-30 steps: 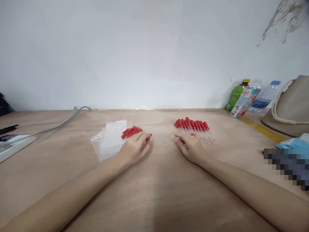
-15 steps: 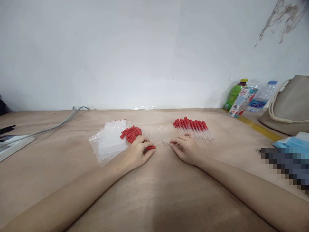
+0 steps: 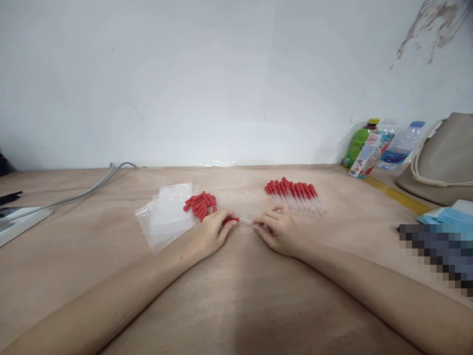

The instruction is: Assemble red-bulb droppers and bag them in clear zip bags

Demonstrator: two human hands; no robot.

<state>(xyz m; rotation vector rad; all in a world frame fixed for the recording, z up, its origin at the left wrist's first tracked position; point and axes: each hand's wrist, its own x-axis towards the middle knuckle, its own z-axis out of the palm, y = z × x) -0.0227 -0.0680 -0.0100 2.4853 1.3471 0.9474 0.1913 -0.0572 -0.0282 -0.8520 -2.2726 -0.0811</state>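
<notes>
My left hand [image 3: 210, 232] pinches a red rubber bulb [image 3: 231, 220] at the middle of the wooden table [image 3: 236, 296]. My right hand [image 3: 278, 229] pinches a clear glass tube [image 3: 247, 222], whose end meets the bulb between the two hands. Just behind my left hand lies a small pile of loose red bulbs [image 3: 199, 203]. A row of clear tubes [image 3: 238, 203] lies behind both hands. Behind my right hand several finished droppers with red bulbs [image 3: 297, 196] lie side by side.
A stack of clear zip bags [image 3: 166, 217] lies left of the bulbs. A grey cable [image 3: 84, 192] runs along the back left. Bottles [image 3: 373, 148] and a beige bag [image 3: 443, 162] stand at the back right. A white device [image 3: 18, 222] sits at the left edge.
My left hand took a red bulb from the pile and drew it toward the middle. My right hand brought a clear tube leftward, and the two pieces now meet.
</notes>
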